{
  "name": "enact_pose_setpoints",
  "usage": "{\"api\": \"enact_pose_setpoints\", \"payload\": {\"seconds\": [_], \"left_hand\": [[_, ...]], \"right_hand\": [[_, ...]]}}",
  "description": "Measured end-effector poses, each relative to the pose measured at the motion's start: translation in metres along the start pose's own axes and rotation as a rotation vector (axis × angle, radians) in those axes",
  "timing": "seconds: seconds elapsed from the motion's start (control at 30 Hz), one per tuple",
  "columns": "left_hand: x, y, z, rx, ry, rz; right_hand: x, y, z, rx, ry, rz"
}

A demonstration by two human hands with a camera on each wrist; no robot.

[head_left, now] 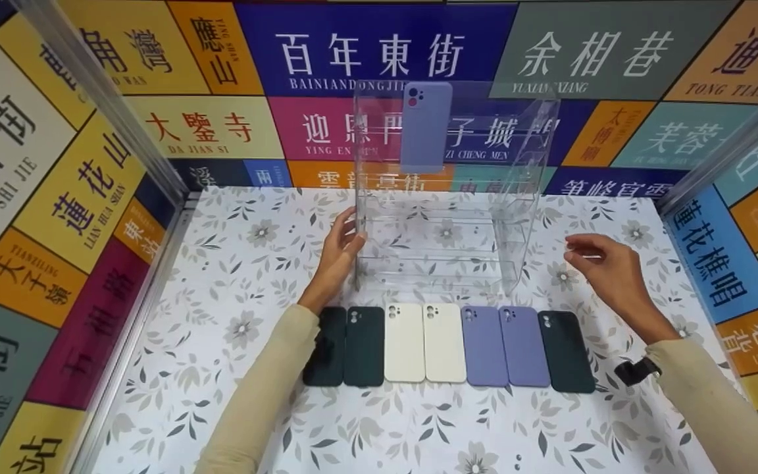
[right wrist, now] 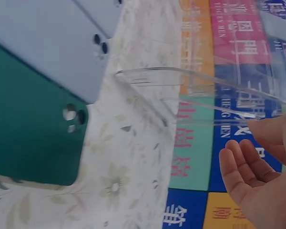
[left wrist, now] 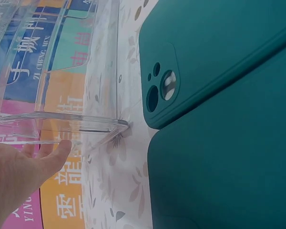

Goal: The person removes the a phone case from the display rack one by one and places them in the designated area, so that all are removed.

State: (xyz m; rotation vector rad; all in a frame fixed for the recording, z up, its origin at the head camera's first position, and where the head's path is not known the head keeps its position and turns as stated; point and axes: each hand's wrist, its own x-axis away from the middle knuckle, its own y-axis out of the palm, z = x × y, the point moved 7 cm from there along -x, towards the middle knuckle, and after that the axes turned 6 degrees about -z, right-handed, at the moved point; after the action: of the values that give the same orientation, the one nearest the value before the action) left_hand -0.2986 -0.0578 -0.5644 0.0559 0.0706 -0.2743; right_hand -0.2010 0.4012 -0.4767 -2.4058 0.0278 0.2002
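A clear acrylic display stand with tiers stands at the middle back. One lavender phone case leans upright on its top tier. My left hand grips the stand's left side, thumb in front and fingers behind the panel. Off to the right of the stand, my right hand hovers with fingers loosely bent, holding nothing. In front lies a row of phone cases: dark green ones at left, cream ones, lavender ones and another dark green case at the right end.
A white flower-patterned cloth covers the table. Colourful panels with Chinese lettering rise at the back and both sides, joined by metal corner posts. A dark band is on the right wrist.
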Motion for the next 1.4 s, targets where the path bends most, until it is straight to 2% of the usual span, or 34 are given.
{"api": "enact_pose_setpoints", "payload": {"seconds": [0.27, 0.67, 1.4], "left_hand": [[0.000, 0.002, 0.000, -0.006, -0.010, -0.004], [-0.002, 0.000, -0.001, -0.004, -0.001, 0.011], [-0.002, 0.001, 0.000, 0.020, -0.003, 0.007]], "right_hand": [[-0.018, -0.009, -0.024, -0.038, -0.010, 0.060], [-0.054, -0.011, -0.068, -0.060, -0.057, 0.123], [-0.111, 0.006, -0.115, -0.112, -0.107, 0.056]]}}
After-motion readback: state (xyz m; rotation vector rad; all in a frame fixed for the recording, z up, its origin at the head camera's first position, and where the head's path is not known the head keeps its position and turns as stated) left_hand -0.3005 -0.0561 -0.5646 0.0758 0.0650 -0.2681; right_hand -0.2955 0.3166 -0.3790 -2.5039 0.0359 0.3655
